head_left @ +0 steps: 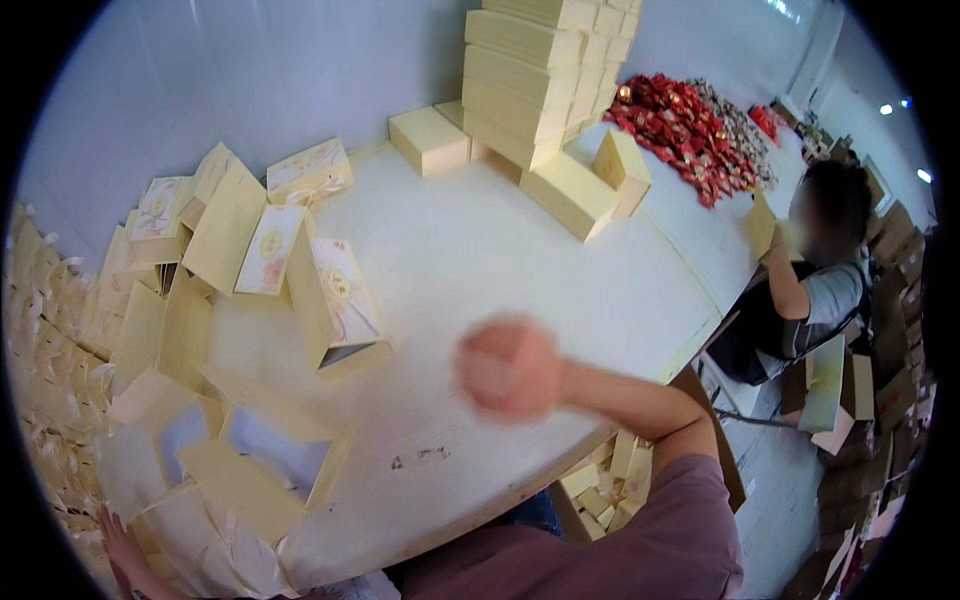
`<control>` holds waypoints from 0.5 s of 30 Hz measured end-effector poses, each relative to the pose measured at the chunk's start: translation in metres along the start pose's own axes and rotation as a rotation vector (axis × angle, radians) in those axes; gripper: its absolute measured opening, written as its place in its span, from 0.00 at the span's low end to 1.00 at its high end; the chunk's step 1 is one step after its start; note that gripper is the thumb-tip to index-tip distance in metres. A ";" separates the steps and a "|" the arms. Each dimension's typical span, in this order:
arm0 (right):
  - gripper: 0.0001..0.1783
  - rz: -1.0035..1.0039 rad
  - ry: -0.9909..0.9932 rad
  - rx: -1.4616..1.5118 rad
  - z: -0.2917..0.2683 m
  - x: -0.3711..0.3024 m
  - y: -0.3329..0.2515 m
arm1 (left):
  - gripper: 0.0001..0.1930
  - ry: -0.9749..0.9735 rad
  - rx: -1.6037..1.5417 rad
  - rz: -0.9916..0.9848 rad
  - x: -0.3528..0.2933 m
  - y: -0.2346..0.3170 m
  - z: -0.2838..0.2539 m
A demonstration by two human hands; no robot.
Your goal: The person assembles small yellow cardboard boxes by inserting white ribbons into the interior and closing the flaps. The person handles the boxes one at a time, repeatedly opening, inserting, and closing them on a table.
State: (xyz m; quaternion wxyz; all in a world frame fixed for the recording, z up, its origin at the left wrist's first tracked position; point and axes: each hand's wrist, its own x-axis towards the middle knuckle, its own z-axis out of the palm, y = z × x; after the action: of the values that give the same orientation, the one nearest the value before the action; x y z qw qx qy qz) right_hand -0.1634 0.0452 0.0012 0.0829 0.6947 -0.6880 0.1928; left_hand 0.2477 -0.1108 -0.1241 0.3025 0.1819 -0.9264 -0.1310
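Note:
Over the middle of the white table, my right hand [508, 368] is raised and smeared by motion. It looks rounded, but I cannot make out its fingers or anything in them. At the lower left edge my left hand [118, 548] has its fingers stretched out, beside cream cardboard boxes and pale ribbons. Close to it stand open cream boxes, one with a pale lavender inside [275, 445] and its flap [243, 488] lifted. Further up the left side, several boxes with floral printed panels [347, 290] stand or lean at angles.
Stacked cream boxes [515, 90] rise at the back of the table [430, 250], with an open box [570, 195] beside them. Beyond lies a heap of red packets [680, 135]. A co-worker [815, 270] sits at right, holding a cream piece. A carton of small cream boxes [610, 485] stands below my right arm.

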 end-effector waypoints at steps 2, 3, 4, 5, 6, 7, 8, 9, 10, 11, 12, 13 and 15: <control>0.23 0.074 0.643 -0.486 -0.028 -0.014 0.080 | 0.07 -0.021 -0.222 0.067 0.031 0.006 0.006; 0.26 0.270 0.689 -0.410 -0.043 -0.013 0.113 | 0.06 -0.013 -0.293 0.136 0.046 0.013 0.015; 0.27 0.334 0.724 -0.392 -0.064 -0.007 0.144 | 0.06 0.000 -0.358 0.215 0.068 0.025 0.032; 0.26 0.404 0.699 -0.532 -0.087 -0.003 0.172 | 0.05 0.028 -0.400 0.318 0.103 0.050 0.055; 0.29 0.412 0.732 -0.570 -0.104 0.006 0.195 | 0.06 0.054 -0.417 0.418 0.137 0.075 0.073; 0.33 0.394 0.723 -0.735 -0.125 0.015 0.216 | 0.02 0.112 -0.664 0.491 0.188 0.116 0.087; 0.35 0.436 0.687 -0.804 -0.145 0.023 0.230 | 0.04 -0.013 -0.801 0.487 0.205 0.136 0.108; 0.36 0.396 0.685 -0.851 -0.162 0.035 0.245 | 0.05 -0.127 -0.807 0.522 0.214 0.149 0.125; 0.36 0.381 0.680 -0.972 -0.183 0.044 0.262 | 0.05 -0.156 -0.903 0.498 0.218 0.165 0.145; 0.37 0.379 0.666 -1.057 -0.200 0.053 0.277 | 0.04 -0.187 -0.996 0.473 0.220 0.178 0.164; 0.33 0.413 0.599 -1.306 -0.214 0.064 0.286 | 0.04 -0.254 -1.013 0.465 0.216 0.185 0.179; 0.36 0.566 0.455 -1.295 -0.226 0.075 0.290 | 0.03 -0.323 -1.029 0.453 0.206 0.189 0.190; 0.44 0.857 0.139 -1.255 -0.242 0.092 0.295 | 0.03 -0.423 -1.041 0.428 0.202 0.187 0.199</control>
State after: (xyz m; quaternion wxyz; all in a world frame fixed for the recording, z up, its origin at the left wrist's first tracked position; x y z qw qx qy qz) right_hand -0.4938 0.0408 0.2131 0.4231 0.1759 -0.8714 -0.1756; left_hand -0.0733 -0.0004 -0.1107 0.1807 -0.2107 -0.7965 -0.5371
